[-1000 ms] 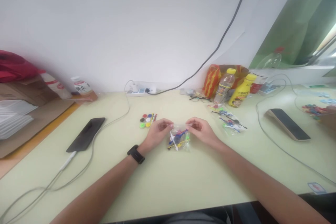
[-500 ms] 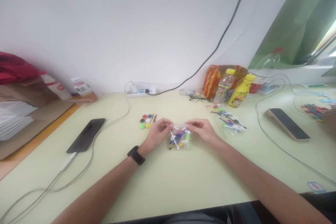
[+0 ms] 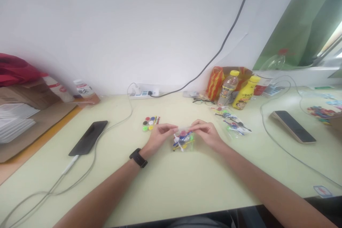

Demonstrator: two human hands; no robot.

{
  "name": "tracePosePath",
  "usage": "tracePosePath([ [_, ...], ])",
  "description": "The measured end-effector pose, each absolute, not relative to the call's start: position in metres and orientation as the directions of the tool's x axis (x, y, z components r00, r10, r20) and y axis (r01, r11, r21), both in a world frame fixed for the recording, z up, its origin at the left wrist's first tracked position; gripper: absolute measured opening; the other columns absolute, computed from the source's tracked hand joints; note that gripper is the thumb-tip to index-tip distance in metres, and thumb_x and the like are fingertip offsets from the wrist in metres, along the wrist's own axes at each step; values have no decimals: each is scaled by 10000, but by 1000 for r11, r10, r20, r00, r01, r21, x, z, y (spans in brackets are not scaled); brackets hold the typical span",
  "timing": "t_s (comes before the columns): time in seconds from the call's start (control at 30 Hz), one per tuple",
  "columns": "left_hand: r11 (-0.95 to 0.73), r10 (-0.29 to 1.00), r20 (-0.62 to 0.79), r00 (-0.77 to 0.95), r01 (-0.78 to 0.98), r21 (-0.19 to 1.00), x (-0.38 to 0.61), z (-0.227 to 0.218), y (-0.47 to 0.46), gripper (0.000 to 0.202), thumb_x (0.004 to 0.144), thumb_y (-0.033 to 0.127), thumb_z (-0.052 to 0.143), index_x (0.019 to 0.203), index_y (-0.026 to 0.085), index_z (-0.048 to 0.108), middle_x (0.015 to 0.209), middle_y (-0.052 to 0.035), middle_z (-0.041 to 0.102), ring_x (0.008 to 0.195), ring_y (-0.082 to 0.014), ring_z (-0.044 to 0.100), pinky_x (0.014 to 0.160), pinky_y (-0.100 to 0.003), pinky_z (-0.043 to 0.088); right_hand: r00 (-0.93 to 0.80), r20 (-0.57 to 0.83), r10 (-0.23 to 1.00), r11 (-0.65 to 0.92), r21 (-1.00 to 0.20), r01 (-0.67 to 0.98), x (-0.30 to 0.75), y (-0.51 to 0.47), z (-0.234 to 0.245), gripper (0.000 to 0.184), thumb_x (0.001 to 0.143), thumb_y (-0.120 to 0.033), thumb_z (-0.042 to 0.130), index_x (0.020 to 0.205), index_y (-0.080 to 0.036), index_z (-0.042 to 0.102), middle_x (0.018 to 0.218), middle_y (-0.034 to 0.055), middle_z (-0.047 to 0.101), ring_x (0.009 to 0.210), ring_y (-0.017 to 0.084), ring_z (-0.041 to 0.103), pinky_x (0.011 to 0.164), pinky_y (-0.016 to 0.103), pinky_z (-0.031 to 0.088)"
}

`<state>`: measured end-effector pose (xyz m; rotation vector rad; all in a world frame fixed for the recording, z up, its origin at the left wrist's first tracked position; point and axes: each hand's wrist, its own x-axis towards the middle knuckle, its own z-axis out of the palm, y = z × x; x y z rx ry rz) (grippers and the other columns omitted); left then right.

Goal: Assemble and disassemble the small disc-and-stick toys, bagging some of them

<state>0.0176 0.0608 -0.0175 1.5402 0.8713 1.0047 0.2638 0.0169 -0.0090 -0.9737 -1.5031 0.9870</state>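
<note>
Centre of the frame: a small clear bag (image 3: 183, 140) of colourful plastic bits lies on the pale table (image 3: 171, 185). The left hand (image 3: 158, 138) pinches its upper left edge, the right hand (image 3: 207, 133) its upper right edge, fingers closed on it. Just up-left sits a cluster of coloured caps (image 3: 149, 122); right, more filled bags (image 3: 232, 121).
</note>
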Motion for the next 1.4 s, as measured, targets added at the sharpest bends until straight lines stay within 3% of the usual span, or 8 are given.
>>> tracePosePath([
  [0.1, -201, 906, 189, 380, -7, 979, 19, -16, 59, 244, 816, 374, 846, 944, 169, 811, 914, -88, 800, 813, -222, 738, 788, -341, 595, -141, 364, 921, 377, -923, 79, 262, 13, -3, 205, 895, -420, 699, 912, -246, 805, 929, 65, 689, 904, 226, 649, 829, 365, 530],
  [0.23, -249, 887, 247, 390, -47, 967, 21, -16, 56, 217, 833, 354, 837, 942, 171, 793, 954, -95, 792, 862, -221, 738, 799, -334, 597, -141, 273, 952, 278, -960, 19, 260, 11, 2, 319, 946, -501, 635, 1128, -250, 711, 986, 59, 716, 932, 224, 661, 814, 346, 546],
  [0.33, -296, 874, 283, 396, -29, 955, 24, -13, 51, 272, 850, 367, 821, 1043, 179, 782, 1016, -101, 782, 937, -237, 734, 856, -356, 599, -201, 192, 961, 221, -966, 134, 259, 11, 4, 397, 983, -563, 555, 1007, -227, 765, 985, 76, 759, 938, 244, 681, 799, 351, 547],
  [0.5, -295, 855, 243, 459, 46, 954, 32, -8, 40, 346, 910, 409, 753, 1171, 183, 761, 1119, -123, 769, 983, -254, 730, 853, -355, 594, -310, 197, 930, 277, -930, 240, 257, 9, 5, 360, 955, -508, 626, 838, -211, 792, 870, 63, 788, 828, 243, 705, 767, 347, 545],
  [0.63, -289, 813, 198, 547, 84, 954, 33, -6, 37, 277, 952, 426, 699, 1049, 183, 791, 1026, -102, 790, 923, -239, 730, 803, -321, 578, -313, 246, 917, 346, -881, 323, 258, 6, 5, 309, 964, -446, 620, 862, -224, 809, 871, 58, 791, 824, 239, 705, 725, 330, 534],
  [1.03, -185, 850, 130, 511, 58, 981, 22, -1, 49, 280, 870, 436, 789, 795, 166, 793, 804, -84, 787, 735, -212, 710, 697, -313, 562, -278, 277, 920, 371, -844, 387, 279, 14, 12, 238, 861, -451, 737, 804, -243, 836, 785, 38, 789, 665, 193, 645, 617, 306, 499],
  [1.23, -254, 842, 164, 514, 109, 961, 18, -2, 54, 284, 927, 452, 721, 895, 189, 827, 931, -84, 805, 852, -231, 726, 813, -332, 560, -243, 338, 909, 409, -831, 375, 281, 14, 17, 230, 894, -423, 694, 846, -237, 822, 852, 54, 795, 756, 222, 682, 650, 327, 516],
  [1.4, -309, 888, 205, 412, 202, 929, 18, -11, 57, 373, 951, 509, 669, 840, 177, 796, 814, -73, 777, 753, -198, 681, 693, -288, 524, -119, 428, 896, 437, -797, 417, 282, 12, 17, 222, 904, -424, 698, 835, -245, 811, 827, 62, 777, 685, 213, 649, 604, 345, 489],
])
